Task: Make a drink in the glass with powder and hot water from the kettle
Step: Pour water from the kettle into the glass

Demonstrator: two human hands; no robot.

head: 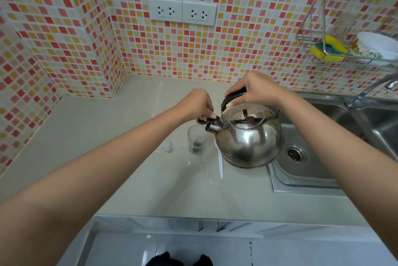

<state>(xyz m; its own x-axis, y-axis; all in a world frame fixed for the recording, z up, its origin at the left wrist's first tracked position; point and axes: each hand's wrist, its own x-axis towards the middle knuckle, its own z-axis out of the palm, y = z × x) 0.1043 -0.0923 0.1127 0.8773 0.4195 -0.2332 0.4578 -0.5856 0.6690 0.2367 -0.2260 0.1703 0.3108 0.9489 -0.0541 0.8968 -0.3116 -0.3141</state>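
Forearms fill the near frame, both reaching over the counter (133, 179) by the sink (312, 171); the kettle (249, 138) is held off the surface, tipped w/ its spout above the glass (196, 142). Right hand (256, 90) is wrapped round the black handle, left hand (199, 105) pinches the spout cap (210, 119) open, so the pour looks about to start or just begun, can't tell if water is flowing. Glass stands on the counter just left of the kettle w/ dark stuff at the bottom, prob. the powder already in; pouring and stirring w/ the white spoon (220, 162) beside it are left
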